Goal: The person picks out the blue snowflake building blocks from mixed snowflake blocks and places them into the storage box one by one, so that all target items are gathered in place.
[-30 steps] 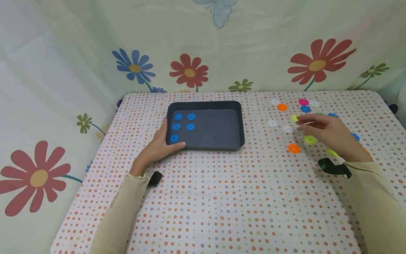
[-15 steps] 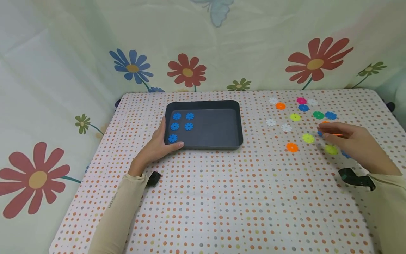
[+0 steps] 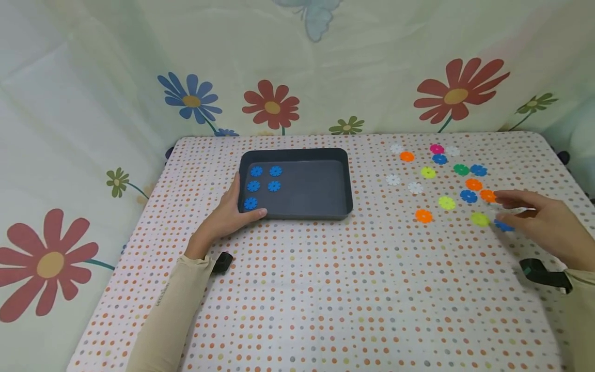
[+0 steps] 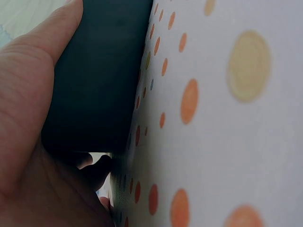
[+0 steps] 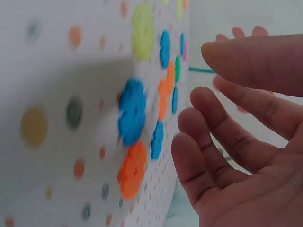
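A: What does the dotted counter [image 3: 325, 310] carry?

B: A dark tray [image 3: 297, 154], just beside the left hand [image 3: 225, 212], which grips its near corner, thumb over the front rim. Well apart, the right hand [image 3: 550, 227] hovers with nothing in it, thumb parted from loosely curved fingers.

A: How far along does the work look?

B: Partway, it appears. Five blue pieces [image 3: 253, 186], flower-shaped, lie inside the tray on the left hand's side. At least four loose blue pieces [image 3: 469, 196] lie outside, one near the right thumb, among orange, yellow, white, green and pink ones spread beyond that hand.
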Action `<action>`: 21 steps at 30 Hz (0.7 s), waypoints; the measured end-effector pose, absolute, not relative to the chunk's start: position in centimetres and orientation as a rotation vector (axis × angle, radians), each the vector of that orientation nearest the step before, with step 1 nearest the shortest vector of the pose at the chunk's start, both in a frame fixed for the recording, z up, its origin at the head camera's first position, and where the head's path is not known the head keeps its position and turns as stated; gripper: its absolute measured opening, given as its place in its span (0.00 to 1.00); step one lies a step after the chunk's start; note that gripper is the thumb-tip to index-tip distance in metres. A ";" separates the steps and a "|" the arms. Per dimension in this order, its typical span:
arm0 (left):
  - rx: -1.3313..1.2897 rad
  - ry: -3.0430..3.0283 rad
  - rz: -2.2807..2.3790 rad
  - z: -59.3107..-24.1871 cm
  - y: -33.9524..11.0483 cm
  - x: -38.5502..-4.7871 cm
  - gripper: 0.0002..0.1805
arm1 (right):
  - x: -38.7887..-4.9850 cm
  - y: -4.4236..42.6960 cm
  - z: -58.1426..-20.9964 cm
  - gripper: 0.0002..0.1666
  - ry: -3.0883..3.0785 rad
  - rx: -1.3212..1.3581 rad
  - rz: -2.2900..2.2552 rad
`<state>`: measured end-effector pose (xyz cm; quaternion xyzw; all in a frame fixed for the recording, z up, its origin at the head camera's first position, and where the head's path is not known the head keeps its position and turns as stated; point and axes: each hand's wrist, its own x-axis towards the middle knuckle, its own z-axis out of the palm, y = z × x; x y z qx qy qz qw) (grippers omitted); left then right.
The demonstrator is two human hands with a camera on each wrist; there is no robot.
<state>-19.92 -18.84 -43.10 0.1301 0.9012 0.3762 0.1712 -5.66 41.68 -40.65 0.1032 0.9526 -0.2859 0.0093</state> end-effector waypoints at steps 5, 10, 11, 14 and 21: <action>0.368 2.560 1.066 -43.0 -18.9 -19.8 0.72 | -5.1 42.2 -40.9 0.35 2.973 0.355 -0.847; 0.373 2.559 1.066 -43.1 -18.9 -19.9 0.72 | -4.9 42.3 -41.2 0.31 2.954 0.452 -0.771; 0.375 2.559 1.063 -43.1 -18.9 -19.9 0.72 | -4.8 42.3 -41.3 0.30 2.955 0.461 -0.755; 0.372 2.559 1.065 -43.0 -18.9 -19.9 0.72 | -4.8 42.5 -41.6 0.29 2.951 0.470 -0.733; 0.369 2.559 1.064 -42.9 -18.9 -19.7 0.72 | -4.7 42.9 -42.2 0.25 2.997 0.425 -0.603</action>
